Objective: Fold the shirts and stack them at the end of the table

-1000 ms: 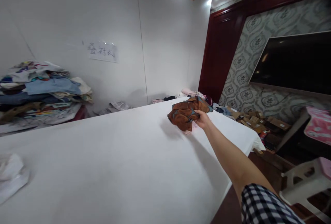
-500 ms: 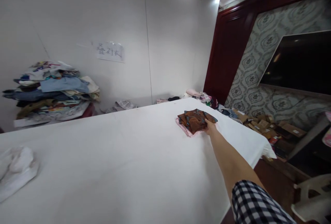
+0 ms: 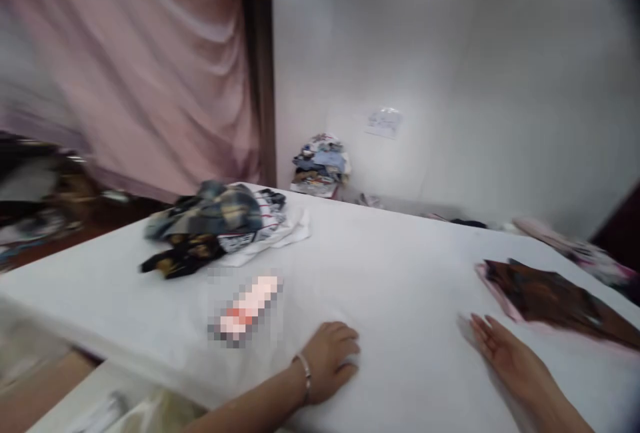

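The sign (image 3: pixel 384 123) is too blurred to read; the view's right edge cuts off the brown garment (image 3: pixel 555 298).

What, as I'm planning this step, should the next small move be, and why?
I'd probably reach the left hand toward the crumpled heap of clothes and take hold of the plaid garment on it. Both hands look empty, the brown garment already lies flat beyond the right hand, and the heap is nearer the left.

We note a pink curtain (image 3: pixel 175 73) at left; pale wall (image 3: pixel 450 73) with paper sign (image 3: pixel 384 122) behind white counter (image 3: pixel 395 266).
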Motion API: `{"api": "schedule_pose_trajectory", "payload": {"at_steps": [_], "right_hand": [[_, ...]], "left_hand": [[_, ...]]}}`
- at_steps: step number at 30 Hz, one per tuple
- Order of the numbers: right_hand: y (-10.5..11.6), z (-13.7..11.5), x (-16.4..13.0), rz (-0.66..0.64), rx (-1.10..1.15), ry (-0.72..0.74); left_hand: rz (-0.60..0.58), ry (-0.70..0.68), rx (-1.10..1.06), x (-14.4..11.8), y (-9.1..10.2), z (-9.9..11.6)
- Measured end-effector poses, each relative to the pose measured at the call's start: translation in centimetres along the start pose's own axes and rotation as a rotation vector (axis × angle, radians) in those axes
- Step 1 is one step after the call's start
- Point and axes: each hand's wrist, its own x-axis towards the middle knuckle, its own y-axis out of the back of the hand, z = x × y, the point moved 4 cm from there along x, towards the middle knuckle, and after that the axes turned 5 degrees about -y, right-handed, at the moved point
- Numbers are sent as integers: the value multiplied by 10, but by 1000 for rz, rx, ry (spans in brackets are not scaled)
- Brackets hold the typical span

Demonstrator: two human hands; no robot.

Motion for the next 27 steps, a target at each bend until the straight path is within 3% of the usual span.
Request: {"api": "schedule_pose_trajectory", "payload": {"at_steps": [4,7,9,12,15,18,20,23,27], "right_hand": [[-82,43,-34,-332,-61,-235],[-141,59,-70,-556,-266,-254],[-173,66,-89,-671,-405,-221],[-207,74,-103,-804,-520,-162],[-225,80,-101,-844,-510,-103],[-228,88,-87,-772,-461,-41],[-226,94,-78,-713,-425,-12],[-224,101,-69,-680,-395,-2],[-224,100,-70,-702,-412,-15]], "left_hand": [[-23,63,-119,-3,-4,-2],[57,100,-199,-5,7,-7],[141,147,-197,-7,26,-16],[300,259,-111,-12,74,-45],[425,477,124,-23,137,-90],[515,685,328,-34,200,-138],[552,784,431,-39,230,-164],[493,973,576,-41,251,-197],[443,1162,577,-43,250,-227]]}}
